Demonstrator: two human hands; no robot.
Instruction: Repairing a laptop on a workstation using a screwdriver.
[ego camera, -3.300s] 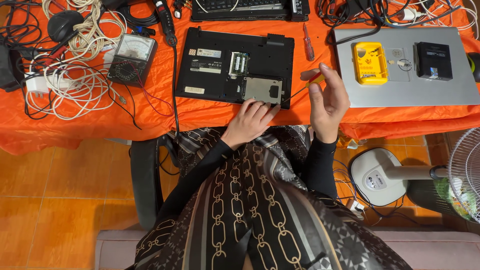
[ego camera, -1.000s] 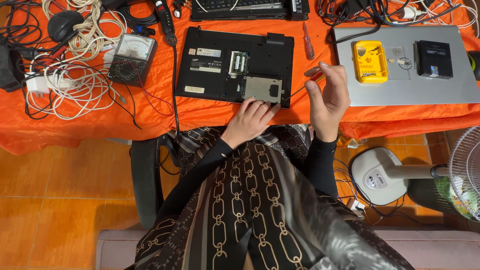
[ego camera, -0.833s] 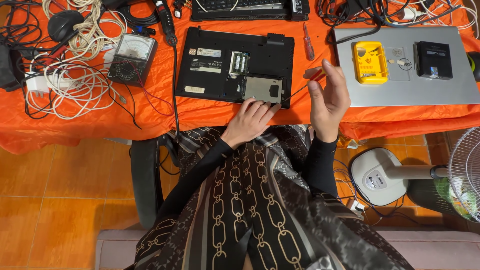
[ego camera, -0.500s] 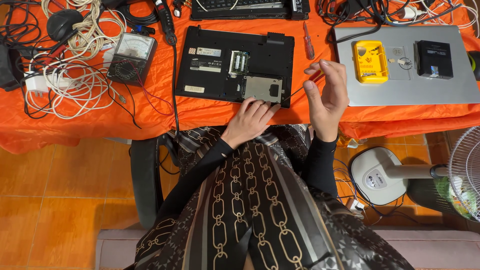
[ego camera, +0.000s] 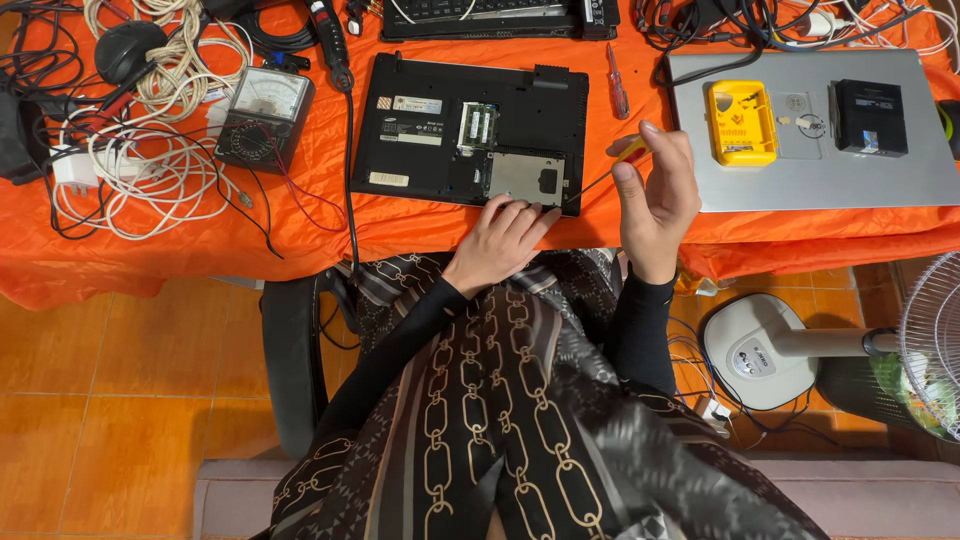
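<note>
I am holding a yellow-handled screwdriver [ego camera: 622, 160] pinched in my right hand [ego camera: 655, 200], its thin shaft slanting down to the near right corner of the upturned black laptop [ego camera: 470, 130] on the orange cloth [ego camera: 300, 230]. Compared with a moment ago, my fingers are sitting a little differently on the handle. My left hand [ego camera: 500, 240] is still resting, fingers loosely spread and gripping nothing, on the laptop's near edge by the silver drive cover [ego camera: 525, 178].

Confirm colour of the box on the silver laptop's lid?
Yellow box, clearest in the head view, beside a black one.
</note>
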